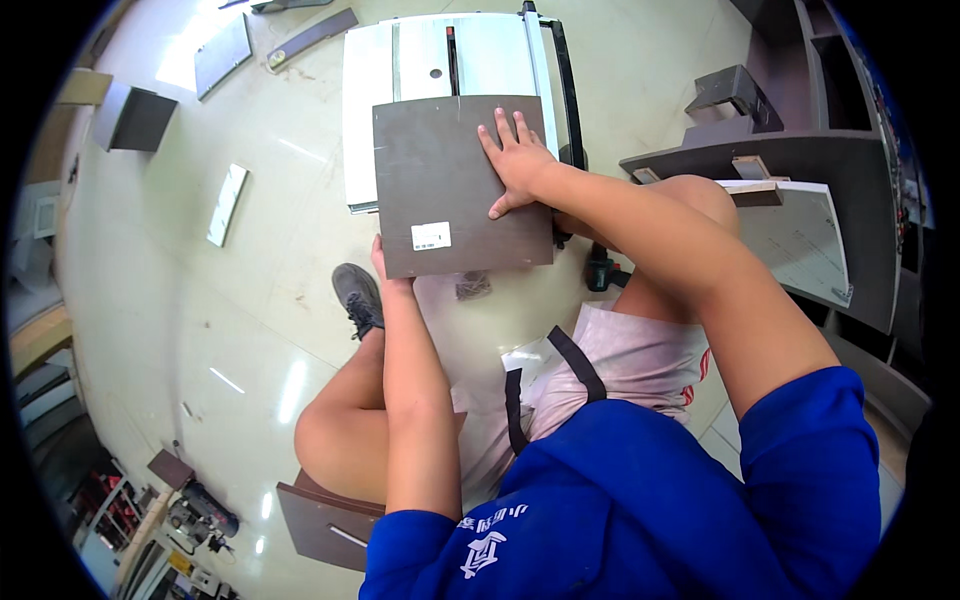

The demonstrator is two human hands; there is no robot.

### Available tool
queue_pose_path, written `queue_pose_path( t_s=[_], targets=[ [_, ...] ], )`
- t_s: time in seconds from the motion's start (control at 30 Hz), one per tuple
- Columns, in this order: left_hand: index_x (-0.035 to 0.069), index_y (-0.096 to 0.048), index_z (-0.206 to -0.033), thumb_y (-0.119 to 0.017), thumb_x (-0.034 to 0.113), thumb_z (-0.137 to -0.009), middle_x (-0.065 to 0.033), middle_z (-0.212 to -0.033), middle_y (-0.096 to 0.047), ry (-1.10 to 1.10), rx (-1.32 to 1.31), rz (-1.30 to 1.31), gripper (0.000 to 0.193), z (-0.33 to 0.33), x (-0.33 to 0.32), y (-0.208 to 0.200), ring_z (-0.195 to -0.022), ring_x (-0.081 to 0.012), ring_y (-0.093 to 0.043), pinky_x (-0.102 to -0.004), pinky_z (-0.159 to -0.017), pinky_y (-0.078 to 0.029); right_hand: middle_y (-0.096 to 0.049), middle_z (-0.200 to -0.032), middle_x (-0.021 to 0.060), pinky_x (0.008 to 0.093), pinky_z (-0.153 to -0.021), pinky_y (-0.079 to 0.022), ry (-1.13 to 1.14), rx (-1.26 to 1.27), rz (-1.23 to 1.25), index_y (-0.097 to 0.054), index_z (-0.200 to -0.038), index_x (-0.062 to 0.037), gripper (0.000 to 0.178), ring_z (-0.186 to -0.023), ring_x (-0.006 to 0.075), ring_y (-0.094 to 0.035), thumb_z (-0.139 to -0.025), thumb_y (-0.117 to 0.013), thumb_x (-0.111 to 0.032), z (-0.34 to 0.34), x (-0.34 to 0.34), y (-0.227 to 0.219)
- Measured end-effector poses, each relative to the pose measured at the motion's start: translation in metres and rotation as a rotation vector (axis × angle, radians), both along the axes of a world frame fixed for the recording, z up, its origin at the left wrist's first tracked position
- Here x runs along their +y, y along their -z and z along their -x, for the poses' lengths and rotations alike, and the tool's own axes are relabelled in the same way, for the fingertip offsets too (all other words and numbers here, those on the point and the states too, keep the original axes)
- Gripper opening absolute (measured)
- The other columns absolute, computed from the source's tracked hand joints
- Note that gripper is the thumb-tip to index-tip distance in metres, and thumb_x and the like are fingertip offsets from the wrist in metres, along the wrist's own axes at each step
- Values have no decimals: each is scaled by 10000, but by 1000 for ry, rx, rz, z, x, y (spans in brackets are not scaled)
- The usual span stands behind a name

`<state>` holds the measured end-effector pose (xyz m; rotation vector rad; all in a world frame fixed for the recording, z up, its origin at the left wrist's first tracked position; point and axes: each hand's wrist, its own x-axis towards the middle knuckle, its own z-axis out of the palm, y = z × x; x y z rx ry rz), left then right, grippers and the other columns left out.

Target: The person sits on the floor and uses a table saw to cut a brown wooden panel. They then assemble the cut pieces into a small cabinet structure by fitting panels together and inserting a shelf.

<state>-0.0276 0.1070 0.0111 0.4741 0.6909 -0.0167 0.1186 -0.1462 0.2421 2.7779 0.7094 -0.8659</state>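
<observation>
A flat, square brown-grey board (440,170) with a white label near its lower edge lies over the near part of a table saw (370,75). The dark slot (451,65) in the saw's pale top shows just beyond the board's far edge. At the near left corner, my left hand (388,265) grips the board, its thumb along the side and its other fingers mostly hidden beneath. My right hand (518,165) presses flat on the board's right half, fingers spread. The saw's rail (537,60) runs along the right, partly covered by the board.
A cordless drill (600,270) is on the floor near my right knee. Dark cabinet panels (790,160) and a white-faced board (800,240) stand at right. At left are a grey box (135,118), a narrow strip (228,205) and another panel (222,55).
</observation>
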Motion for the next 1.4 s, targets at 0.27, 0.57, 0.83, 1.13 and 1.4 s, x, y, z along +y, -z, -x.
queue_pose_path(
  t_s=[0.27,0.57,0.83,1.13,1.4],
  targets=[
    [10,-428,-1400,-397,527,-1006,-190,-1270,-591,572,175,-408,650,-20,52,-143,-1060,-277,-612,-421,-890,-510,37,-1605,279,542,-1169,-243,36,3,-34,-46,-1569,-72,1369,-1467,508,-54,-602,-847,-615,1,-1,3],
    [127,-410,-1468,-807,531,-691,-326,-1531,-236,1063,-11,-2127,962,-12,-62,-206,-1423,-485,-237,-643,-1082,-283,35,-1607,274,546,-1168,-243,66,-3,-66,-49,-1569,-75,1395,-1469,503,-57,-570,-867,-604,2,-7,4],
    [167,-379,-1501,-768,679,-642,-314,-1577,-116,1141,-107,-2201,1074,-21,-63,-197,-1456,-517,-98,-722,-1069,-205,10,-1600,293,557,-1155,-263,46,-27,-90,-80,-1565,-57,1404,-1458,523,-84,-549,-874,-613,4,-7,8],
    [153,-374,-1499,-766,689,-634,-315,-1577,-110,1159,-87,-2212,1090,-23,-66,-201,-1462,-509,-84,-698,-1094,-192,9,-1603,288,560,-1156,-260,47,-25,-79,-81,-1564,-54,1392,-1457,527,-73,-560,-874,-603,3,-6,8],
    [96,-377,-1485,-818,572,-643,-303,-1576,-138,1202,-117,-2170,1063,-24,-71,-208,-1475,-470,-94,-669,-1120,-167,17,-1602,287,552,-1163,-249,43,-14,-73,-62,-1566,-66,1406,-1460,523,-64,-554,-869,-615,0,-3,7]
  ],
)
